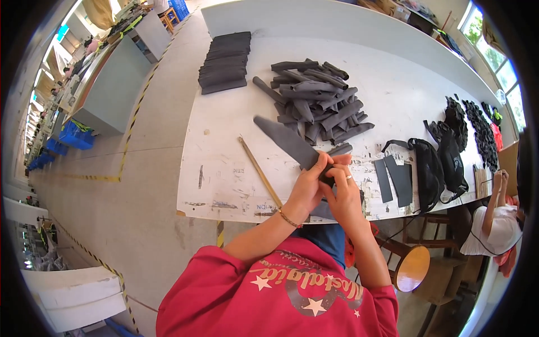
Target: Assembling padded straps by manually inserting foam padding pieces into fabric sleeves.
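A dark grey fabric strip slants up and to the left from my two hands, over the white table. My left hand is closed on its near end, thumb and fingers pinching the cloth. Close against it, my right hand has its fingers bent round the same end; a ring shows on one finger. The cloth between my hands is partly hidden by the fingers. Just beyond lies a heap of rolled dark grey fabric pieces. A long thin wooden stick lies left of my left hand.
A neat stack of grey pieces sits at the far left of the table. Flat grey strips and a black bag are to the right. Another person works at the right edge. A wooden stool stands below.
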A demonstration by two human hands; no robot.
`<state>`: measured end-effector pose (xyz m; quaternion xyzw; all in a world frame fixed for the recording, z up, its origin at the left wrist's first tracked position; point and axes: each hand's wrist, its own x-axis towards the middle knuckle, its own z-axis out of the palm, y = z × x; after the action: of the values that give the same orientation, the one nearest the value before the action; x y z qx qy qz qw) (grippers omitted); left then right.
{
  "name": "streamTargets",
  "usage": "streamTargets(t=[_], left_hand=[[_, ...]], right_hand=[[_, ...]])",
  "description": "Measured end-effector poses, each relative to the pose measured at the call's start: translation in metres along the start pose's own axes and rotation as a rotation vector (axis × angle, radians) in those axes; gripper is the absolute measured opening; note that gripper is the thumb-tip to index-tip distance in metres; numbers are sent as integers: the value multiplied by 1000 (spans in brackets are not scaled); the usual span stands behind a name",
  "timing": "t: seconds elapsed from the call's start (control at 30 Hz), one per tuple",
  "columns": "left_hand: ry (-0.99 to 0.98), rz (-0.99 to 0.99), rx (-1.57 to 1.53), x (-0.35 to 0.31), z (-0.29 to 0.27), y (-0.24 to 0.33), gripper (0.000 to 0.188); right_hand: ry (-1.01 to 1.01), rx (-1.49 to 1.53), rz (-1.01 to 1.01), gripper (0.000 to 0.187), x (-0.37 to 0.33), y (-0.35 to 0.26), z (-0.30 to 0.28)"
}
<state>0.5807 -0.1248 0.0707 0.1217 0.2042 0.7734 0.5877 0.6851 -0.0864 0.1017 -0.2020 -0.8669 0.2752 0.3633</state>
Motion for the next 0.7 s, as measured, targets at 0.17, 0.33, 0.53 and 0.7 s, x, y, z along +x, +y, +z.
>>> streamTargets(t=[0.17,0.33,0.53,0.7], left_hand=[[39,8,-12,0,4,18,24],[71,258,1,16,17,55,33],[-47,280,18,-1,38,39,34],[-9,299,23,-6,49,30,32]], right_hand=[[-161,-74,109,25,-8,11,-13],[-93,-92,-89,22,4,10,-29],[1,-85,-270,24,13,-6,-40],[29,-56,-296,24,13,0,-39]])
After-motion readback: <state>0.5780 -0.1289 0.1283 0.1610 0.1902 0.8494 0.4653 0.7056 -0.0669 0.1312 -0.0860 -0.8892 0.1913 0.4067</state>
